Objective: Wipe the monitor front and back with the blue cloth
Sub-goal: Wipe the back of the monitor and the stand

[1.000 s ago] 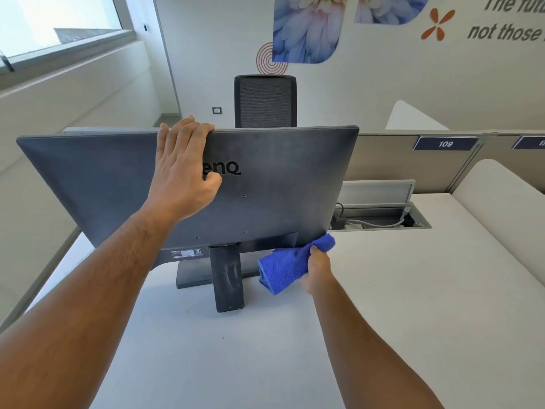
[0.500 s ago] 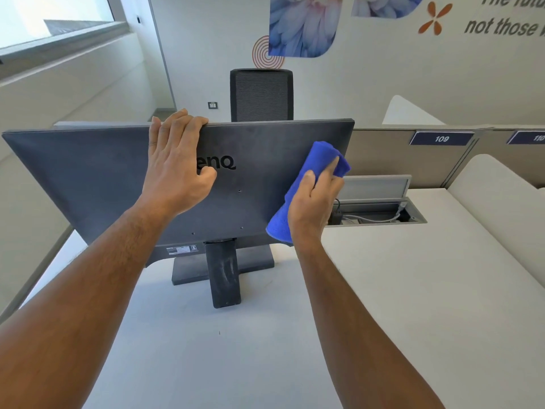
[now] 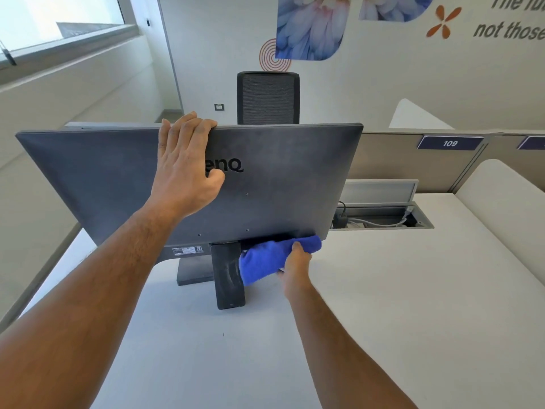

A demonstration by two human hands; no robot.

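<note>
**A:** What is your right hand (image 3: 295,268) doing?

**B:** You are gripping the blue cloth (image 3: 267,259), fingers curled round the bunched fabric, and you are pressing it against the lower right of the BenQ monitor (image 3: 280,184), along the bottom edge of its back, just beside the stand neck (image 3: 227,276).

**A:** And your left hand (image 3: 184,169)?

**B:** You are holding the monitor by its top edge, fingers hooking over the top and out of sight in front, the thumb lying flat on the dark back panel beside the logo. The palm is resting on the panel.

**A:** Where is the monitor sitting?

**B:** It is standing on its base (image 3: 193,271) near the left edge of the white desk (image 3: 383,305), its back facing you and its screen facing away, tilting so the top leans toward you.

**A:** What is lying beyond it?

**B:** Along the desk's far edge a cable tray (image 3: 383,219) is sitting open with its lid raised and cables showing inside. A black mesh chair back (image 3: 267,98) is rising behind the monitor, and a partition label (image 3: 449,143) is reading 109.
</note>
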